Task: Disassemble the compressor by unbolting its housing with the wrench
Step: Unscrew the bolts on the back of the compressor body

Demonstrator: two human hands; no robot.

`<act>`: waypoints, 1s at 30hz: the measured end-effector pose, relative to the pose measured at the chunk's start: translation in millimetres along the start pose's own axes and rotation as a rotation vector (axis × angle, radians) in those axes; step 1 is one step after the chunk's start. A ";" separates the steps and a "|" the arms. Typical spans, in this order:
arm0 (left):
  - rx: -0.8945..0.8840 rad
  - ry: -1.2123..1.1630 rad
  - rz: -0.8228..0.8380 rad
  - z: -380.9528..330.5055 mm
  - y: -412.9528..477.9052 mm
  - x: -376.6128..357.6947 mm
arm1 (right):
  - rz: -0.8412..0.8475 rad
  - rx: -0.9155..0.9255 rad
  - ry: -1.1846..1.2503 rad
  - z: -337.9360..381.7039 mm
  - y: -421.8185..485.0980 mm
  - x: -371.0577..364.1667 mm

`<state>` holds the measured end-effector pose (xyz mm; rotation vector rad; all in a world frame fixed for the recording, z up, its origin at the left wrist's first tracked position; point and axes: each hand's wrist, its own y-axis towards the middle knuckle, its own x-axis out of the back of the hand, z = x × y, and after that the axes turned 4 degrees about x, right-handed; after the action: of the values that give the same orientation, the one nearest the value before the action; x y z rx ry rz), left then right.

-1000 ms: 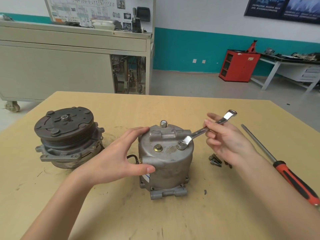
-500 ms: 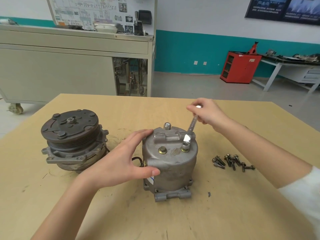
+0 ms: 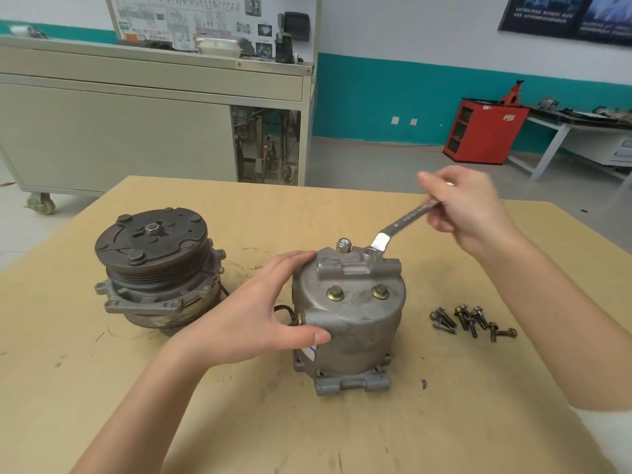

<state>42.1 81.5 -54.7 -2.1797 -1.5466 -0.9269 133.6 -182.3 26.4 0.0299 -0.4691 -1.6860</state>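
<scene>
grey compressor housing [image 3: 349, 323] braced by the left hand [image 3: 253, 319], fingers spread; right hand [image 3: 468, 210] grips the wrench [image 3: 400, 227] on a top bolt.

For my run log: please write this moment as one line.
step: unbolting | left hand rests on housing | right hand holds wrench on rear top fastener | loose bolts on table
</scene>
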 end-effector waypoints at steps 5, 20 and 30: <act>-0.015 -0.011 -0.002 -0.2 0.5 -0.7 | -0.323 0.111 -0.077 -13.4 -39.8 25.3; -0.016 -0.021 -0.012 1.5 0.0 -1.3 | -0.585 0.162 -0.189 -48.3 -88.7 31.4; -0.012 -0.012 -0.015 1.7 0.2 -1.1 | -0.208 0.088 -0.075 -46.1 -18.3 2.6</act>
<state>42.6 81.6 -56.7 -2.1882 -1.5691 -0.9322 128.9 -196.4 -21.0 0.0825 -0.6137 -1.8739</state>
